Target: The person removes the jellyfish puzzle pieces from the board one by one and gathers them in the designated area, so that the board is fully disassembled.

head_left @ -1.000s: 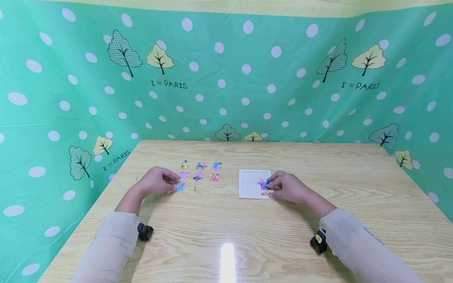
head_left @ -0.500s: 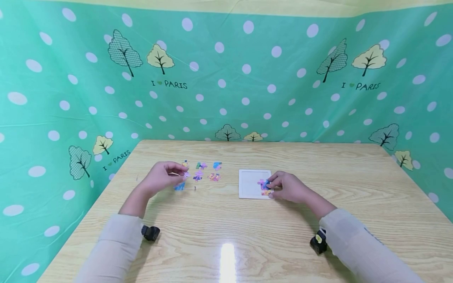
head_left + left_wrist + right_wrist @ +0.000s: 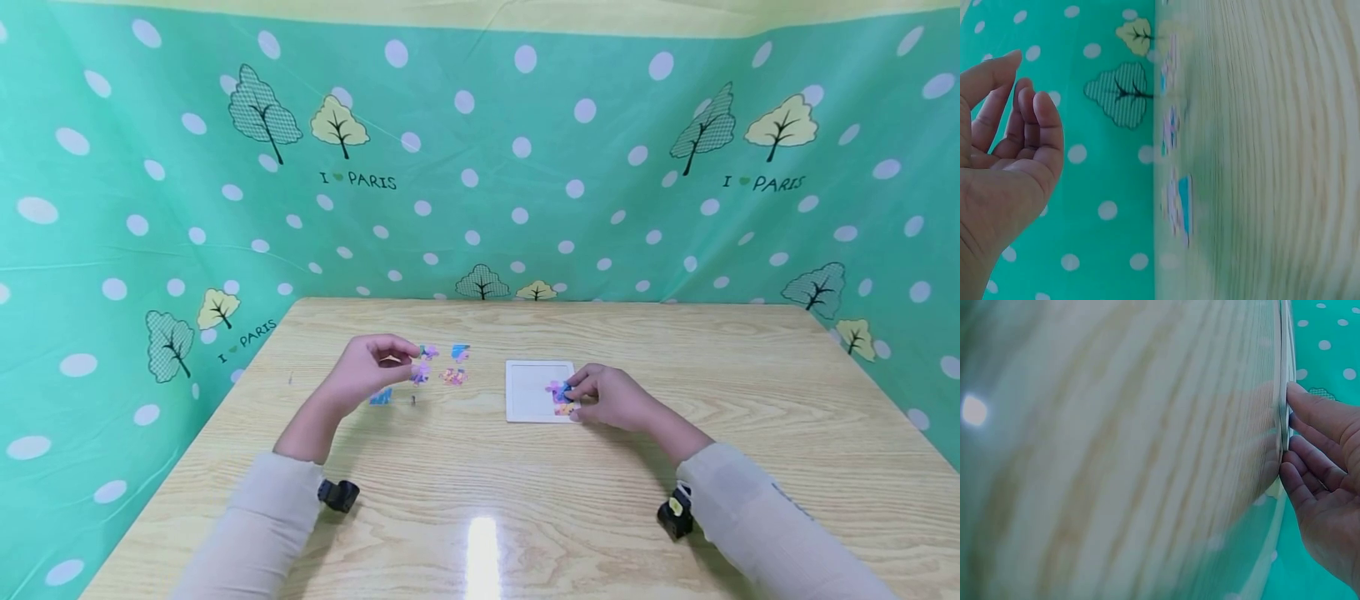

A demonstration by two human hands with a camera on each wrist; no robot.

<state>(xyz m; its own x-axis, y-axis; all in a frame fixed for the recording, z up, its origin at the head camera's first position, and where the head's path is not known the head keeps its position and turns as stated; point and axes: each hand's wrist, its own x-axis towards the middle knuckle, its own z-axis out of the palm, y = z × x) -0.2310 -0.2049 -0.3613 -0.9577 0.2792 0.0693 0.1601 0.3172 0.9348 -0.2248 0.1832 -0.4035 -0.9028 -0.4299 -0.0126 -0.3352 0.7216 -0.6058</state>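
Note:
My left hand [image 3: 375, 367] hovers over several jigsaw pieces at the left of the table, fingers loosely bent. Nothing shows between its fingertips in the left wrist view, where the hand [image 3: 1016, 144] is raised above the table. Near its fingertips lies a purple piece [image 3: 421, 376]. A green-and-pink piece [image 3: 429, 352] lies just behind that. To the right, my right hand [image 3: 611, 397] rests at the right edge of a white puzzle tray [image 3: 512, 400]. Its fingers touch the tray edge and the joined pieces [image 3: 557, 390] in the tray's right corner. Some pieces are hidden under my left hand.
A blue piece [image 3: 381, 397] lies nearer me, left of a tiny dark object [image 3: 412, 400]. An orange-pink piece [image 3: 453, 377] and a blue-pink piece [image 3: 461, 352] lie between the left hand and the tray. Beyond the wooden table [image 3: 675, 342] hangs a green dotted cloth [image 3: 480, 167].
My left hand has moved right and slightly away from me over the pieces, uncovering the blue one and covering others. My right hand and the tray have stayed in place.

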